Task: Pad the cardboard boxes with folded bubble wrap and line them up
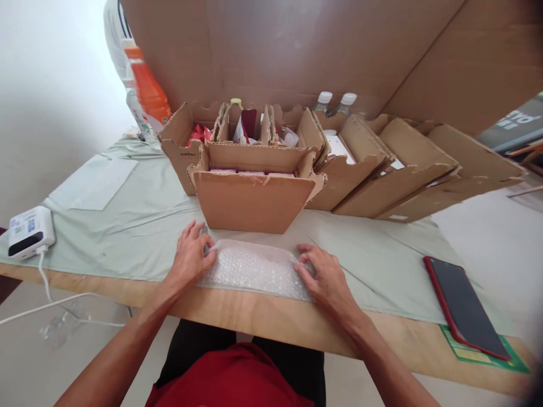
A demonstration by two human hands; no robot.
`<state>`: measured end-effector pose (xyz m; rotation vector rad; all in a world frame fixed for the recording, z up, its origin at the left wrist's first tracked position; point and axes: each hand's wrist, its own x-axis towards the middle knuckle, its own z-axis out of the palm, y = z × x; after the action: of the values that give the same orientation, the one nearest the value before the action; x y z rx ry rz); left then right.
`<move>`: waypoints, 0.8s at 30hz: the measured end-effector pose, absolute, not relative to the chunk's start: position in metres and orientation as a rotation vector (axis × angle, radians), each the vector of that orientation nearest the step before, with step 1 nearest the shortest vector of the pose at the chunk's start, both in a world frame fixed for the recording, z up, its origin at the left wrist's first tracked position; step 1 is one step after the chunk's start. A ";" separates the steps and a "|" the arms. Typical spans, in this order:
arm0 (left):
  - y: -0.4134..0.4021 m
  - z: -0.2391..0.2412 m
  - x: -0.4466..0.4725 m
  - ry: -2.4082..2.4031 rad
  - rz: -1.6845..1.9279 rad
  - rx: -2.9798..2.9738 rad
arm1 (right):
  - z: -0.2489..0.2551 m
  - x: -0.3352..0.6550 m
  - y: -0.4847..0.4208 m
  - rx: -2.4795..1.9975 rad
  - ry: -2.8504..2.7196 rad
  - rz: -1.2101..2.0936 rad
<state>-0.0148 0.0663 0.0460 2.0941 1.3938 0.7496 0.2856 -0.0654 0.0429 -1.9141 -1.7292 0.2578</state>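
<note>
A bubble wrap sheet [254,270] lies on the green cloth at the table's front edge. My left hand [193,251] pinches its upper left corner between thumb and fingers. At the other end, my right hand [320,271] grips the upper right corner, thumb and forefinger closed on the film. Just beyond the sheet stands a low cardboard bin [250,198] holding purple-edged packs, of which only the tops show.
Behind are several cardboard bins [352,169], some leaning right, with packets and bottles. An orange-capped bottle [148,90] stands at back left. A white device [31,232] with a cable sits left, a red-cased phone [464,305] right. A tall cardboard panel [297,51] rises behind.
</note>
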 end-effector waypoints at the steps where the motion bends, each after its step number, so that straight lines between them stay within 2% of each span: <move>1: 0.063 0.048 -0.015 1.389 0.754 2.085 | 0.047 0.286 -0.070 -1.898 -1.661 0.308; 7: 0.036 0.058 -0.022 1.228 0.807 1.598 | 0.062 0.290 -0.090 -1.682 -1.085 0.894; 10: 0.027 0.070 -0.024 1.115 0.835 1.492 | 0.067 0.293 -0.092 -1.632 -1.024 0.983; 14: 0.030 0.121 -0.028 0.971 1.004 1.579 | 0.106 0.304 -0.086 -1.539 -1.121 0.812; 20: 0.092 0.213 -0.005 1.011 1.336 1.836 | 0.211 0.318 -0.007 -1.309 -1.370 0.416; 22: 0.119 0.228 0.008 1.089 1.238 1.971 | 0.231 0.322 0.029 -1.398 -1.546 0.332; 24: 0.142 0.235 0.018 1.162 0.934 2.121 | 0.238 0.326 0.059 -1.492 -1.705 0.335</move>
<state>0.0176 0.1416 0.2352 2.1207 1.1620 0.9338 0.3258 0.0595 0.2382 -1.4922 -1.7051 0.3349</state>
